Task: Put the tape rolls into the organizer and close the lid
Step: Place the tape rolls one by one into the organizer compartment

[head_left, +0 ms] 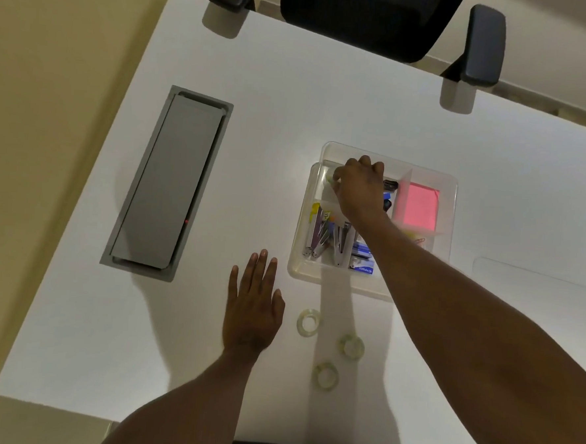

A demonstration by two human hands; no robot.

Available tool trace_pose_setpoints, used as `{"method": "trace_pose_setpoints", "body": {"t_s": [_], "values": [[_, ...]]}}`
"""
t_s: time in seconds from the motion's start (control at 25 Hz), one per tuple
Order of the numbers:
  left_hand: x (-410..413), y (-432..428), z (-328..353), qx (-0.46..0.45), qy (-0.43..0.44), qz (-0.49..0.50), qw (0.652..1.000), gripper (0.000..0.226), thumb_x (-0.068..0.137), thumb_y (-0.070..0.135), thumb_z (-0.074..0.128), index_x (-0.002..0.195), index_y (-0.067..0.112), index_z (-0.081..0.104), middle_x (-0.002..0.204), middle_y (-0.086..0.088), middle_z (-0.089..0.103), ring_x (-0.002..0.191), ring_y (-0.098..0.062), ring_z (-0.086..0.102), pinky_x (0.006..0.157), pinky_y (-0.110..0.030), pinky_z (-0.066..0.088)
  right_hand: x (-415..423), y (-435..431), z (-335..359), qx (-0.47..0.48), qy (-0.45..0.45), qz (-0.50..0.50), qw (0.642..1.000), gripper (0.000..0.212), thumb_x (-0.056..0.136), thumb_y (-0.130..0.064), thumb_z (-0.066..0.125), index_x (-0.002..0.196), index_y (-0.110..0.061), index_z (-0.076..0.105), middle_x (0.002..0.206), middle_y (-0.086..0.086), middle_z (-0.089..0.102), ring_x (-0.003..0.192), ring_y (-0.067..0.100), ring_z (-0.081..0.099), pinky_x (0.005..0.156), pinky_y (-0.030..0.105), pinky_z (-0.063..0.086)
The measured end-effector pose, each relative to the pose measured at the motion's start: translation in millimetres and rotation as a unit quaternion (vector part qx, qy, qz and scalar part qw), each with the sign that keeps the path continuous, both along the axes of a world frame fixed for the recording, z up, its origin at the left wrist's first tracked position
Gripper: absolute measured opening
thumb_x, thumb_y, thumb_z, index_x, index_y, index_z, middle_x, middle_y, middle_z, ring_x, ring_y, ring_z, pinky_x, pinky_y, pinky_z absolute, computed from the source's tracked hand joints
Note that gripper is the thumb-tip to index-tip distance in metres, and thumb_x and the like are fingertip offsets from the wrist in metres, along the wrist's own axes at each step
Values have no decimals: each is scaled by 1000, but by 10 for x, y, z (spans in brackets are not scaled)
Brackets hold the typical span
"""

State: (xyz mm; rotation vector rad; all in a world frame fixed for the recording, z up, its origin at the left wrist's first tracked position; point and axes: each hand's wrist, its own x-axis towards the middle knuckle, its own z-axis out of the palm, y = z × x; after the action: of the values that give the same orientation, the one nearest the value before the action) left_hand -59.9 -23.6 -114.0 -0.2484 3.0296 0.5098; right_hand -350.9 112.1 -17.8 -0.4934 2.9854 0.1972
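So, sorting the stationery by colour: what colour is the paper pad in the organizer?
Pink; the paper pad shows in the head view, in the organizer's far right compartment.

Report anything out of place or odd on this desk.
Nothing is spilled or damaged. Three tape rolls lie loose on the desk, outside the open organizer. The right hand reaches into its far-left compartment.

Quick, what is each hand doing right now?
Left hand: open, flat on the white desk, holding nothing.
Right hand: fingers closed around a tape roll inside the clear organizer.
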Motion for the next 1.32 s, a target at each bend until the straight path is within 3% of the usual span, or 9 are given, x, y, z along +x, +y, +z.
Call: {"method": "trace_pose_setpoints", "body": {"t_s": [0.12, 0.28, 0.44, 0.68, 0.88, 1.04, 1.32], "values": [[6, -3, -27, -2, 4, -1, 1000, 67, 111, 43, 30, 173, 24, 16, 183, 0, 7, 171, -21, 6, 138, -53, 11, 65, -5, 28, -60, 19, -16, 998, 18, 93, -22, 66, 107, -14, 74, 99, 6, 71, 103, 30, 57, 91, 42, 36], [-4, -8, -33, -11, 3, 0, 1000, 66, 111, 46, 24, 173, 25, 14, 183, -1, 8, 171, -21, 6, 138, -54, 11, 375, 38, 173, -132, 80, -20, 988, 10, 89, -15, 64, 95, -13, 72, 94, 6, 69, 95, 30, 58, 86, 41, 36], [-3, -2, 4, -16, 21, -5, 1000, 65, 111, 43, 27, 173, 23, 17, 183, -2, 11, 170, -22, 9, 138, -55, 12, 872, 138, 274, -188, 126, -17, 974, 6, 90, -19, 62, 88, -18, 68, 88, 2, 66, 89, 26, 58, 84, 37, 32], [-6, 6, 82, -27, 28, -4, 999, 64, 112, 41, 34, 171, 21, 25, 181, -5, 18, 170, -24, 14, 137, -56, 14, 2008, 373, 137, -304, 93, -21, 948, 10, 93, -22, 60, 99, -15, 65, 93, 3, 67, 90, 20, 58, 84, 32, 42], [4, 4, 107, -17, 49, -3, 999, 64, 110, 38, 38, 170, 19, 28, 180, -6, 23, 169, -24, 18, 137, -56, 15, 2921, 879, -151, -269, -9, -100, 958, 34, 93, -40, 61, 121, -20, 62, 117, -2, 63, 109, 17, 55, 95, 28, 41], [7, 16, 117, -10, 58, 3, 998, 64, 109, 35, 41, 170, 18, 30, 179, -6, 25, 168, -23, 20, 136, -56, 15, 3309, 1171, -241, -229, -63, -143, 961, 53, 89, -52, 61, 133, -24, 54, 129, -4, 56, 116, 17, 51, 101, 32, 41], [10, 14, 112, -13, 46, 4, 999, 65, 109, 39, 36, 170, 19, 27, 180, -5, 22, 169, -22, 18, 137, -56, 14, 3282, 1232, -255, -245, -65, -151, 956, 46, 86, -35, 70, 127, -18, 57, 124, 3, 57, 110, 23, 56, 93, 34, 49]]}}
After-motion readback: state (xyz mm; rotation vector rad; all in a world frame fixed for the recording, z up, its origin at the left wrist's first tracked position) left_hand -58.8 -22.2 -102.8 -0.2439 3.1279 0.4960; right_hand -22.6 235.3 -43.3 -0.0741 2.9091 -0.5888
